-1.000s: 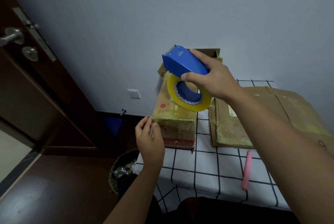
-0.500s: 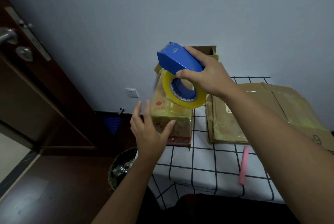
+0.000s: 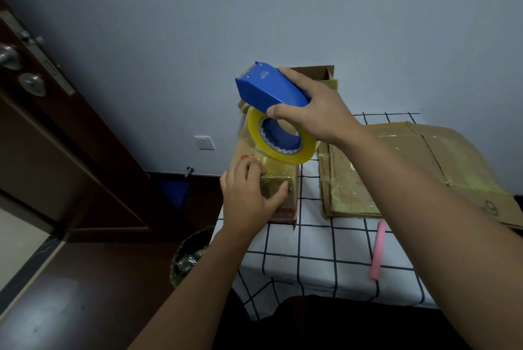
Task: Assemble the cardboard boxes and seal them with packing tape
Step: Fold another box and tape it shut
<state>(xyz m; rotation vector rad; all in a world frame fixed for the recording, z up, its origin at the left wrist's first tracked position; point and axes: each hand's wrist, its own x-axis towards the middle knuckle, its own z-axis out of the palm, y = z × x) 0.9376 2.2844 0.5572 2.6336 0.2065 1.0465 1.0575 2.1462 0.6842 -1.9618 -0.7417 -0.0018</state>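
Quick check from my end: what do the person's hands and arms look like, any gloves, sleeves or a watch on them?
Both are bare: the left hand and right hand wear no gloves, rings or watch, and both forearms show no sleeves as far as the frame reaches.

Left hand (image 3: 249, 197): fingers and thumb curled, gripping box corner, arm reaching forward.
Right hand (image 3: 317, 115): raised, clamped around tape dispenser, forearm extended.

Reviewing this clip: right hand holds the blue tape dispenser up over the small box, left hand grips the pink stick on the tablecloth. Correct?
Not quite. In the head view the left hand grips the small box; the pink stick lies untouched. The right hand does hold the blue tape dispenser above it.
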